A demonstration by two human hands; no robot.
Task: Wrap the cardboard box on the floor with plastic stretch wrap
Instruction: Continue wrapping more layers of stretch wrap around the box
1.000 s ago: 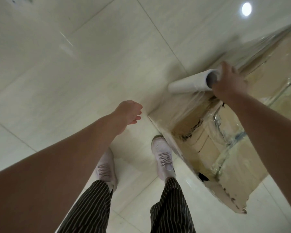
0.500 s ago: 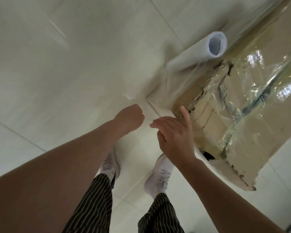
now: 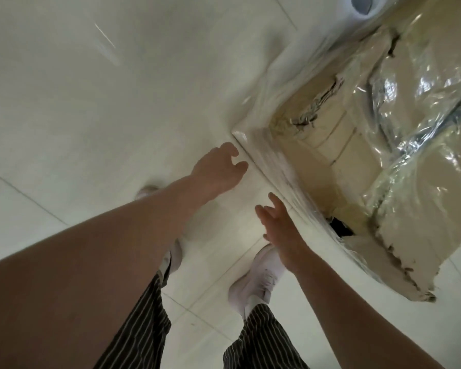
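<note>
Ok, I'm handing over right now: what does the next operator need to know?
Left hand: open, empty, beside the near corner of the cardboard box.
Right hand: open, empty, by its near edge; contact unclear.
Stretch wrap roll: at the box's far side, unheld, mostly out of frame.
Done: film covers the top and near side.
To do: take the roll, wrap on.

Under you lies a floor of glossy cream tiles with thin grout lines, filling the left and bottom of the frame. At the right, a torn brown cardboard box sits on it, partly skinned in clear plastic film. Your white shoes stand on the tiles at lower centre, near the box's edge.
</note>
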